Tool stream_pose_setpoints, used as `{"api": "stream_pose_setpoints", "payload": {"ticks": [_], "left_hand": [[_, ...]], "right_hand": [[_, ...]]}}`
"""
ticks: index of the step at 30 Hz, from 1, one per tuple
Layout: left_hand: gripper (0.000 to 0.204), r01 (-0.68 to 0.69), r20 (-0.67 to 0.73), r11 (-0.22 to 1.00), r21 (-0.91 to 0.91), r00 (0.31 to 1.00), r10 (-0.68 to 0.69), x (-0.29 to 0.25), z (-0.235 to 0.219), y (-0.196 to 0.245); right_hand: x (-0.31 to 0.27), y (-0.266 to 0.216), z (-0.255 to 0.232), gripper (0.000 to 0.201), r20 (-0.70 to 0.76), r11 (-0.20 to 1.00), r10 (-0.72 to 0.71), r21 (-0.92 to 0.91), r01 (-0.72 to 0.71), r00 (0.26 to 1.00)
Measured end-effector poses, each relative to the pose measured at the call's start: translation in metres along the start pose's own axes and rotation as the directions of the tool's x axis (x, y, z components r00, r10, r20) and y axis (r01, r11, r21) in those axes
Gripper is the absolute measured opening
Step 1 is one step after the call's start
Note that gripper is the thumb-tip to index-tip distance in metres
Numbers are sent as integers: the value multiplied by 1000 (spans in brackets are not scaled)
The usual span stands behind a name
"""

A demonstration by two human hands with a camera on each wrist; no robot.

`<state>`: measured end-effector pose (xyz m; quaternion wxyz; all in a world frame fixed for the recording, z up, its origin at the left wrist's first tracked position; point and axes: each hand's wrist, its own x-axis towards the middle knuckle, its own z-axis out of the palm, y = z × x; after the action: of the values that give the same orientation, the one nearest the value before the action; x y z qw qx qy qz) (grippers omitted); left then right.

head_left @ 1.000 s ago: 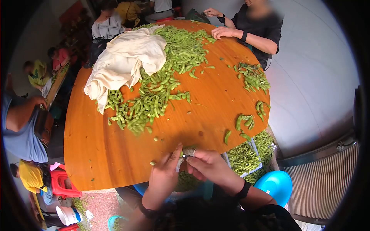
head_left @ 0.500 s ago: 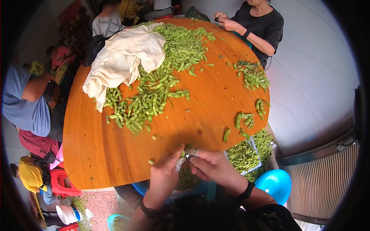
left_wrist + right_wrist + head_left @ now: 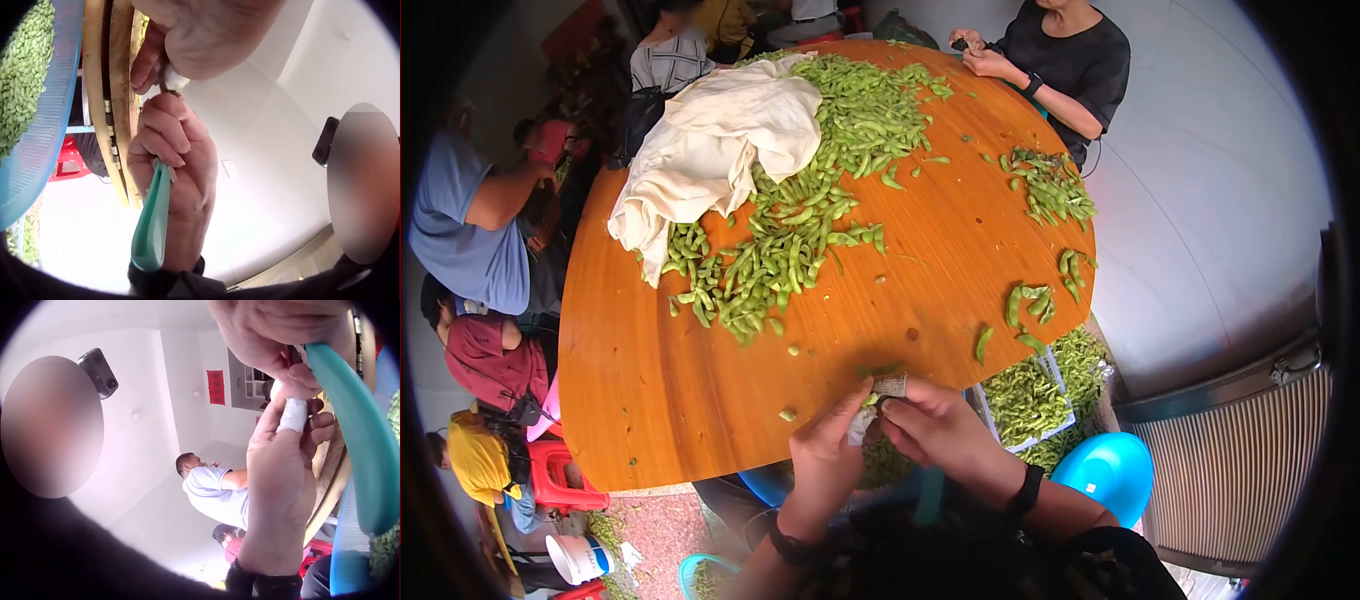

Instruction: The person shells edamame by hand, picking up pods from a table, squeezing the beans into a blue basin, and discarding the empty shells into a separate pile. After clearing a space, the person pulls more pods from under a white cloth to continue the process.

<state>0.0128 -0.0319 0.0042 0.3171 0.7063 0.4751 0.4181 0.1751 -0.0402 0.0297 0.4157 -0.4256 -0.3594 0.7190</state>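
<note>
My left hand (image 3: 825,450) and right hand (image 3: 945,425) meet over the table's near edge. White tape (image 3: 292,415) wraps a left finger, and a mesh-like wrap (image 3: 890,385) covers a right fingertip. Between the left thumb and fingers a bit of green pod (image 3: 870,398) shows, mostly hidden. In the left wrist view my right fingers curl around a teal handle (image 3: 152,219); the tool's working end is hidden. Dark bands circle both wrists. Below, a blue basket (image 3: 65,125) holds shelled green beans (image 3: 25,69).
A wooden table (image 3: 840,320) carries heaped green soybean pods (image 3: 800,225) and a cream cloth (image 3: 720,135). By its right edge are a crate of pods (image 3: 1025,400) and a blue basin (image 3: 1105,475). Another person (image 3: 1065,60) sits at the far right; red stools (image 3: 560,475) stand at left.
My hands stay together, the right fingertips drawing closer over the pod. The view shifts slightly. Across the table, the person in black has brought both hands together. A blue-shirted person at left has moved.
</note>
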Motion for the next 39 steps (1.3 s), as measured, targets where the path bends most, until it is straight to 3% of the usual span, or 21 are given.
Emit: {"api": "stream_pose_setpoints", "payload": {"ticks": [3,5,6,8,10,12,13,14,15,16,17,18,19,20,21,23,28,32,34,38,39], "left_hand": [[35,120,40,966,-227,993,-114,0,-4,-4],[28,232,106,860,-454,973,-207,1,-7,-5],[28,234,104,859,-455,972,-210,2,-9,-2],[25,375,182,662,-649,921,-344,6,-13,1],[24,372,185,667,-646,923,-337,8,-14,1],[20,436,252,498,-749,884,-395,10,-14,0],[20,434,250,499,-750,885,-394,8,-11,0],[21,349,153,655,-670,929,-338,4,-6,1],[24,253,64,788,-562,963,-263,3,-3,1],[24,251,62,788,-562,963,-262,4,-5,-2],[31,80,20,968,-237,997,-77,4,-9,-7],[39,-118,48,985,122,992,113,4,-12,-10],[50,-112,82,979,172,992,99,4,-14,-6],[50,-113,81,978,173,992,101,4,-16,-4],[54,-100,93,984,150,992,86,5,-18,-2],[58,-84,105,988,127,992,71,5,-20,-1],[69,-258,183,915,309,961,209,8,-23,-2],[64,-258,157,902,347,964,215,4,-17,3],[55,-216,46,917,334,976,213,2,-10,3],[38,-125,-31,970,207,991,134,-2,-3,2],[29,47,-40,999,-8,998,-47,-3,-3,3]], "right_hand": [[3,2,2,17,-52,998,-22,49,24,998],[4,1,-1,18,16,999,-22,35,21,1000],[4,0,-1,18,17,999,-19,34,18,1000],[4,-1,-1,17,31,999,-23,32,22,999],[6,1,3,16,19,995,-101,-22,102,995],[8,7,6,15,11,980,-181,-76,182,983],[11,11,7,14,-19,914,-348,-228,335,937],[12,12,7,13,-21,802,-508,-376,464,861],[11,12,7,13,-18,800,-510,-377,467,860],[9,11,7,13,-21,788,-508,-415,455,861],[7,9,6,13,-24,776,-506,-450,442,862],[4,7,6,13,-22,775,-506,-450,443,862],[2,3,5,13,-48,878,-364,-352,325,930],[1,1,3,14,-58,950,-212,-248,192,976],[1,0,1,14,-58,949,-213,-249,192,975],[1,-1,-2,16,39,986,-56,-153,61,998],[-1,-4,0,16,29,995,-12,-99,15,1000],[0,-4,-1,15,60,1000,-26,12,26,998],[1,-3,1,15,65,999,-22,29,20,998],[1,-5,3,18,79,999,11,41,-15,997],[1,-5,4,18,82,999,14,40,-18,997]]}}
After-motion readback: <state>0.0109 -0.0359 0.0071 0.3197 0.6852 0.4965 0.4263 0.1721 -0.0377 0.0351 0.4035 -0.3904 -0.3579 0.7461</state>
